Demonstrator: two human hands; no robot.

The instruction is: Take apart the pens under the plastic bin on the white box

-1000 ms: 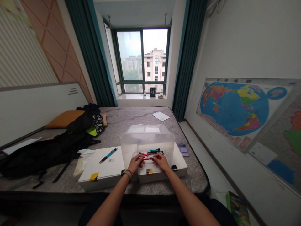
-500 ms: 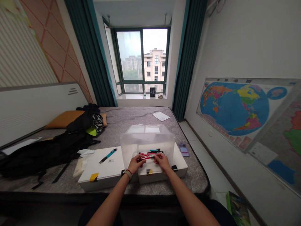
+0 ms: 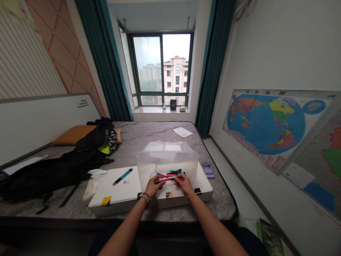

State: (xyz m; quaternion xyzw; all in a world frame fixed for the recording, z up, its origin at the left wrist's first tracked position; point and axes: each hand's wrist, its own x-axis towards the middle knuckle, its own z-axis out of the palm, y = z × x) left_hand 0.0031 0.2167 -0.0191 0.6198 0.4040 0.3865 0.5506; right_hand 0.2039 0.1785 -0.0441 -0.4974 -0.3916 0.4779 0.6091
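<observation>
**Bed (image 3: 144, 133) in front, red pen (image 3: 167, 180) pinched at both ends**

The bed spreads under and beyond both grips, with a grey patterned mattress. Green curtains (image 3: 217, 64) hang far past the grips on either side of a window (image 3: 147, 57). A world map (image 3: 266, 122) is on the wall, well to the right of the right grip. A black bag (image 3: 48, 174) lies on the bed, well to the left of the left grip, with an orange cushion (image 3: 74, 134) behind it.

Two white boxes sit side by side: the left one (image 3: 119, 188) stretches leftward from the left grip, the right one (image 3: 183, 202) is under the right grip. A clear plastic box (image 3: 149, 160) stands just beyond both grips. A sheet of paper (image 3: 183, 132) lies farther off on the bed.

The left grip (image 3: 153, 186), with bands at the wrist, pinches one end of the red pen; the right grip (image 3: 184, 185) pinches the other, so the pen spans the gap between them. Loose pens (image 3: 176, 171) lie in a cluster just past the fingertips. A teal pen (image 3: 123, 176) rests on the left white box, left of the left grip.
</observation>
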